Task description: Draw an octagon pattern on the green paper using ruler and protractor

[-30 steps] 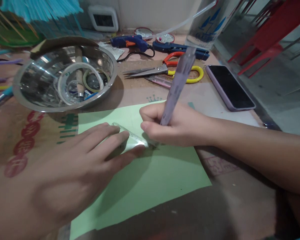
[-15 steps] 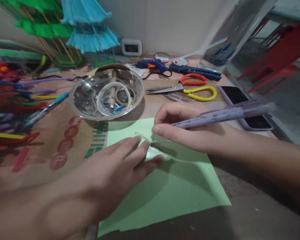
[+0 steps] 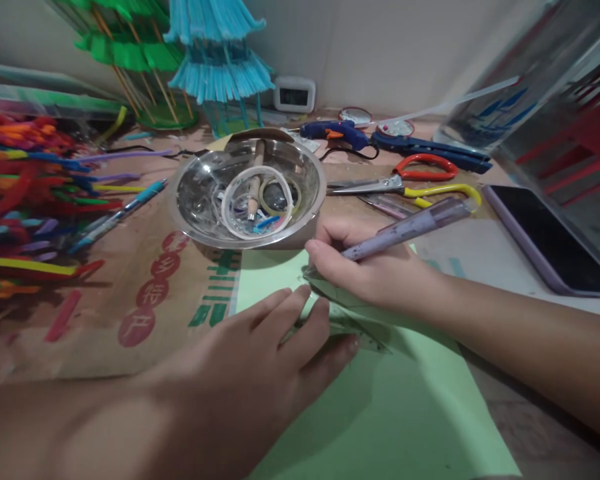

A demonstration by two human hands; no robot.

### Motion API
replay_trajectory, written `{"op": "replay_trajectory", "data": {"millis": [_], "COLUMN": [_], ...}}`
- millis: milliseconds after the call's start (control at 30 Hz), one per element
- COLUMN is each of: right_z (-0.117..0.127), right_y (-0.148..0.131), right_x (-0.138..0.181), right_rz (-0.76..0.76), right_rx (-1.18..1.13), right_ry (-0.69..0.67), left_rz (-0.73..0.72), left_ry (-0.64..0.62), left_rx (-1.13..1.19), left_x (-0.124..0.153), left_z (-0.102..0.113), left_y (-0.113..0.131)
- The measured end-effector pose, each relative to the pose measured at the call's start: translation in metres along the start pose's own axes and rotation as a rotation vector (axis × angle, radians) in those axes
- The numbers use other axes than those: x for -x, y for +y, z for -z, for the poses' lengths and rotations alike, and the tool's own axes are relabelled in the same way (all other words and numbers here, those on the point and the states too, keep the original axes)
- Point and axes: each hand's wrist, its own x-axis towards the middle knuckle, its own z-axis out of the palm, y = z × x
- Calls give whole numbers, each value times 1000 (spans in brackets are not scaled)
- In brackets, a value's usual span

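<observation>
A sheet of light green paper (image 3: 380,413) lies in front of me. On it rests a clear set square or ruler (image 3: 373,339), mostly covered by my fingers. My left hand (image 3: 285,353) presses down on this ruler with fingers stretched and a little apart. In my right hand (image 3: 360,263) is a purple pen (image 3: 405,233), tilted with its upper end to the right. The pen's tip is near the paper by the upper edge of the ruler; whether it touches I cannot tell. A thin dark line shows on the paper beside the ruler.
Behind the paper stands a steel bowl (image 3: 200,230) holding tape rolls and small tools. Scissors (image 3: 415,180), a glue gun (image 3: 340,133), blue pliers-like tool (image 3: 430,150) and phone (image 3: 550,233) lie right. Colourful pipe cleaners (image 3: 25,193) and a blue pen (image 3: 125,210) lie left.
The camera view has shifted, so the bowl and tools sit further right. The pen in my right hand is now more upright, its tip closer to the ruler's edge. My left hand stays on the ruler.
</observation>
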Motion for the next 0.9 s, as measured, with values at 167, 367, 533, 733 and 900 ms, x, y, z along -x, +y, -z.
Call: {"op": "replay_trajectory", "data": {"millis": [167,367,533,733,900], "right_z": [0,0,-1,-2,4], "right_y": [-2,-3,-1,-2,1], "right_x": [0,-2,-3,-1,-1], "right_rz": [-12,-20,-11,-29,-24], "right_rx": [17,16,14,10,-27], "right_ry": [0,-6,11,21,82], "left_rz": [34,35,57,43,-8], "left_ry": [39,16,5,-23,-40], "left_rx": [12,9,7,12,-27], "left_x": [-5,-7,-8,-10,-6], "left_z": [3,8,9,10,11], "left_y": [-1,-2,-1,-4,-3]}}
